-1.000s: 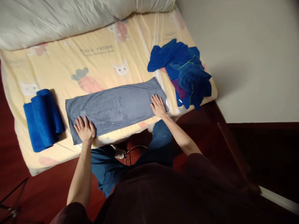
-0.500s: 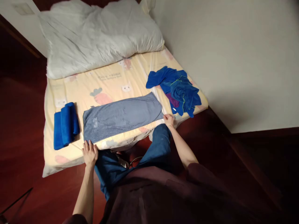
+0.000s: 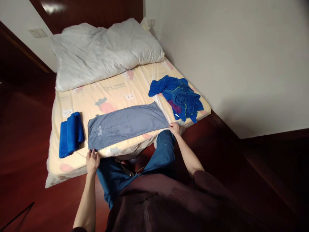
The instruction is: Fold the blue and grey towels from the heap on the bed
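Observation:
A grey-blue towel (image 3: 127,121) with white lettering near its left end lies spread lengthwise along the near edge of the bed. At its near left corner, my left hand (image 3: 93,161) has its fingers bent over the cloth and closed on it. My right hand (image 3: 174,128) pinches the near right corner, which is drawn out to a point. Left of the towel lie rolled or folded blue towels (image 3: 71,135). A loose heap of blue cloths (image 3: 184,98), with green edging and a purple patch, sits on the right.
The bed (image 3: 113,96) has a yellow sheet printed with rabbits and carrots. A large white pillow (image 3: 108,53) rests at its far end before a dark headboard (image 3: 96,13). A pale wall (image 3: 229,64) runs along the right. My knees are against the near edge.
The view has tipped upward, bringing the headboard in. The towel's right corner is pulled out straighter by my right hand. My left fingers have curled in more at the left corner.

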`<state>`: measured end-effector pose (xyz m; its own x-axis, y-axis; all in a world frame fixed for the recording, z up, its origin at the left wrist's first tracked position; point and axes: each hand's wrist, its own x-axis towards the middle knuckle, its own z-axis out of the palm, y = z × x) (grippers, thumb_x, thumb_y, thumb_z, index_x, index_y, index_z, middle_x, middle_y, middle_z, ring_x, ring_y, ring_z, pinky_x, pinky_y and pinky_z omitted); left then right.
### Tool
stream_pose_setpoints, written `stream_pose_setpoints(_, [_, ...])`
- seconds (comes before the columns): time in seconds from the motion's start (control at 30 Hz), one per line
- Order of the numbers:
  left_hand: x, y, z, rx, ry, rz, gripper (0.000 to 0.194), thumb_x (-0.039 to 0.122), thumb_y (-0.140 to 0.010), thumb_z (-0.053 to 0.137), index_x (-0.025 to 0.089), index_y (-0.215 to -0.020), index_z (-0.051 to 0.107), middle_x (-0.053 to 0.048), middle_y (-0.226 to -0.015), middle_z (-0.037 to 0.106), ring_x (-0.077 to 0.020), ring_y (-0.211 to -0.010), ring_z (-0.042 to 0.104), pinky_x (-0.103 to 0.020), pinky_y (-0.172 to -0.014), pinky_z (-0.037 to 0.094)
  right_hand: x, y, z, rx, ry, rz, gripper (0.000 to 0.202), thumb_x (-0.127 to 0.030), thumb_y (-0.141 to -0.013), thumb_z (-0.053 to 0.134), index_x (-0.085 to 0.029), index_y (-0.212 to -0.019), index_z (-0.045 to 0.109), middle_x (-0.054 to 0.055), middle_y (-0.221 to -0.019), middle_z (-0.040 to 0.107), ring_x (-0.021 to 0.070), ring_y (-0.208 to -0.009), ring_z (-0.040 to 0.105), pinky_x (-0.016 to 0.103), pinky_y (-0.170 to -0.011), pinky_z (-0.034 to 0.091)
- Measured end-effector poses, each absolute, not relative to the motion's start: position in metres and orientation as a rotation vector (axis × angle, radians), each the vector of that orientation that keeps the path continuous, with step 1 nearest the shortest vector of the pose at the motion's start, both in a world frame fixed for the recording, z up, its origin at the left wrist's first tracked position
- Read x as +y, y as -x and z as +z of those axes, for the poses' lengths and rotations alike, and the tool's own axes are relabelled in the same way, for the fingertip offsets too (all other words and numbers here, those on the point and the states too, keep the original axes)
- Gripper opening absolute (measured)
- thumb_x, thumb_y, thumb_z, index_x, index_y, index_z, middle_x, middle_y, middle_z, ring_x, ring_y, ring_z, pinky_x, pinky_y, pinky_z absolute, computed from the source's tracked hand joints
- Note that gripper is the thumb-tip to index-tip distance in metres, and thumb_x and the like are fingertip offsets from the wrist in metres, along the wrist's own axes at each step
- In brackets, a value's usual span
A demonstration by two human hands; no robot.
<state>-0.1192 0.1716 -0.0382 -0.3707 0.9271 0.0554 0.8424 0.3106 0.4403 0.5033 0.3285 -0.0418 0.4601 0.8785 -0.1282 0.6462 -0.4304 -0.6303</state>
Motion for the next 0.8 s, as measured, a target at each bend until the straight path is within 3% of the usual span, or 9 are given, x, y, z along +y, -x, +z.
stream_pose_setpoints(0.13, [0.191,0.13,-0.027,2.499,-1.279,0.739,0.047,0.034,-0.088,0.045,0.01,-0.118,0.072,-0.022,-0.122,0.066,-0.0341,-0.11,0.069,-0.053,-0.108,0.052,0.332,-0.476,-0.031,-1.542,2.148,0.313,0.043,-0.024,-0.09,0.052,-0.012,-0.126,0.072,0.02,-0.13,0.07,0.0317,-0.127,0.062,0.045,-0.113,0.049])
stream_pose_setpoints(0.23, [0.199,0.134,-0.016,2.536,-1.141,0.742,0.036,0.024,-0.077,0.05,0.015,-0.103,0.074,-0.013,-0.101,0.068,-0.0285,-0.091,0.069,-0.052,-0.099,0.057,0.34,-0.45,-0.028,-1.894,1.955,0.263,0.049,-0.026,-0.097,0.045,-0.015,-0.141,0.064,0.017,-0.154,0.055,0.0314,-0.144,0.049,0.049,-0.121,0.041])
stream_pose_setpoints(0.33, [0.195,0.133,-0.01,2.543,-1.218,0.71,0.035,0.016,-0.071,0.051,0.015,-0.097,0.074,-0.014,-0.1,0.067,-0.0302,-0.099,0.068,-0.052,-0.102,0.055,0.349,-0.432,-0.037,-2.137,1.861,0.352,0.053,-0.031,-0.101,0.042,-0.017,-0.149,0.058,0.014,-0.166,0.044,0.0301,-0.156,0.036,0.052,-0.127,0.033])
stream_pose_setpoints(0.43, [0.187,0.127,-0.008,2.552,-1.368,0.585,0.041,0.015,-0.071,0.053,0.012,-0.105,0.075,-0.021,-0.12,0.066,-0.0347,-0.113,0.064,-0.053,-0.105,0.053,0.359,-0.424,-0.051,-2.16,1.998,0.378,0.058,-0.037,-0.103,0.04,-0.012,-0.154,0.052,0.017,-0.168,0.039,0.0328,-0.159,0.031,0.056,-0.129,0.028])
stream_pose_setpoints(0.53, [0.197,0.116,-0.007,2.544,-1.567,0.459,0.046,0.016,-0.08,0.052,0.011,-0.121,0.071,-0.024,-0.147,0.056,-0.0403,-0.136,0.051,-0.059,-0.112,0.045,0.377,-0.423,-0.058,-2.186,2.027,0.316,0.061,-0.038,-0.104,0.037,-0.009,-0.156,0.048,0.018,-0.17,0.033,0.0339,-0.16,0.028,0.056,-0.13,0.024])
stream_pose_setpoints(0.63, [0.233,0.11,-0.007,2.387,-1.762,0.477,0.051,0.02,-0.088,0.049,0.012,-0.137,0.064,-0.021,-0.16,0.045,-0.0365,-0.152,0.037,-0.057,-0.123,0.036,0.405,-0.42,-0.055,-2.207,1.988,0.254,0.063,-0.038,-0.105,0.034,-0.007,-0.158,0.045,0.018,-0.172,0.029,0.0338,-0.161,0.024,0.056,-0.131,0.023])
stream_pose_setpoints(0.8, [0.314,0.119,-0.02,2.254,-1.801,0.477,0.061,0.031,-0.096,0.044,0.004,-0.15,0.051,-0.025,-0.165,0.039,-0.0338,-0.16,0.026,-0.054,-0.129,0.027,0.466,-0.415,-0.054,-2.167,2.047,0.266,0.066,-0.04,-0.104,0.034,-0.005,-0.159,0.043,0.02,-0.172,0.028,0.0352,-0.161,0.024,0.056,-0.131,0.022])
